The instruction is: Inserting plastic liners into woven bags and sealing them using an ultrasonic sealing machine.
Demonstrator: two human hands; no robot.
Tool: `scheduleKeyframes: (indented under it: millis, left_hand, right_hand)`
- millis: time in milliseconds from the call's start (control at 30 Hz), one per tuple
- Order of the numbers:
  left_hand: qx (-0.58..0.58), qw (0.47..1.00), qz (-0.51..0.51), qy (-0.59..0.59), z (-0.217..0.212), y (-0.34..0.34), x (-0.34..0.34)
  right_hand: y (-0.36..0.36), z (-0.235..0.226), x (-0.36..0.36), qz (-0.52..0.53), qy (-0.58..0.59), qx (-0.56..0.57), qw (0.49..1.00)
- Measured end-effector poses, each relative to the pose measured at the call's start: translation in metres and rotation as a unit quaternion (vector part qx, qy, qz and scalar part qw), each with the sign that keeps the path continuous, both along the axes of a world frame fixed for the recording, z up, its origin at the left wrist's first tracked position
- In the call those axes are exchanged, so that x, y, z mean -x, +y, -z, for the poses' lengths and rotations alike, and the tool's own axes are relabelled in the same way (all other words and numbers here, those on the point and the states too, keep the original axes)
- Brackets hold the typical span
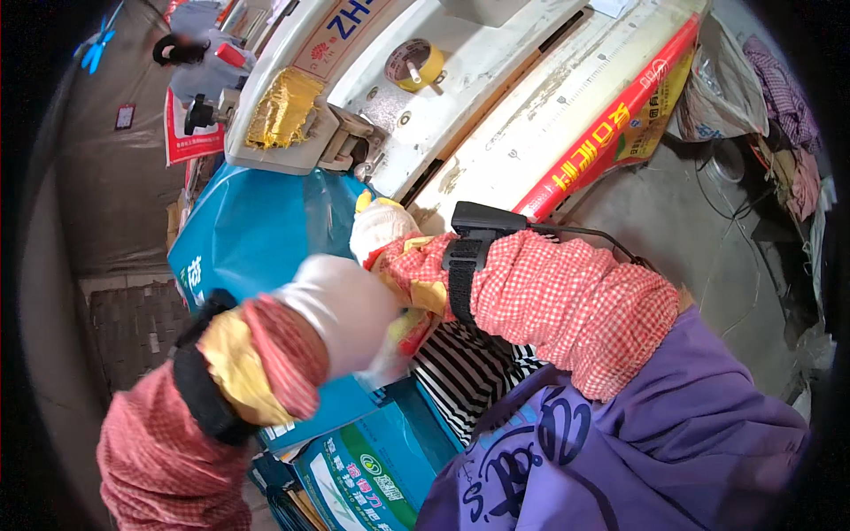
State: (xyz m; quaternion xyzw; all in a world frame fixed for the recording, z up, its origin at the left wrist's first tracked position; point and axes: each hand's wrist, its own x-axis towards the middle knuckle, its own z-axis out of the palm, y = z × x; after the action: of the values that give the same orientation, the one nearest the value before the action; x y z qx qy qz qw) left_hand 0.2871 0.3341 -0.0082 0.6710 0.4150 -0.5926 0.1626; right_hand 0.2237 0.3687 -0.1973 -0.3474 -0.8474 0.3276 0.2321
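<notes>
A large blue printed plastic sack (257,221) lies under the head of a white sewing machine (305,66) and spreads toward me. My right hand (382,228), in a white glove with yellow at the fingertips, is at the sack's right edge close to the machine's needle area. Its fingers are bent against that edge, most of them hidden by the glove's back. Nearer to me, my left hand (341,310) in a white glove is smeared by motion over the sack, and its fingers cannot be made out.
A roll of yellow tape (414,66) rests on the machine bed. More blue printed sacks (363,469) are stacked by my lap. A red and yellow printed strip (611,119) covers the worktable's edge. Plastic bags and cloth (784,97) hang at right. Another person (199,66) is at far left.
</notes>
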Motion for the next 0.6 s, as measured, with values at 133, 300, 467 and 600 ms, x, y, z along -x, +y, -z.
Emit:
scheduleKeyframes:
  millis: [133, 300, 467, 600]
  left_hand:
    - [-0.019, 0.969, 0.117, 0.218, -0.048, -0.009, 0.022]
    - [0.066, 0.989, -0.085, 0.099, -0.019, -0.087, 0.002]
    - [0.123, 0.989, 0.023, -0.076, 0.012, -0.047, -0.051]
    - [0.007, 0.996, -0.048, 0.08, -0.019, -0.026, -0.029]
  right_hand:
    - [-0.003, 0.006, -0.003, 0.097, 0.056, 0.011, 0.994]
    - [-0.003, 0.039, 0.024, 0.196, -0.107, -0.202, 0.954]
    - [-0.011, 0.062, 0.083, 0.235, -0.326, -0.305, 0.863]
    - [-0.012, 0.075, 0.069, 0.374, -0.589, -0.702, 0.145]
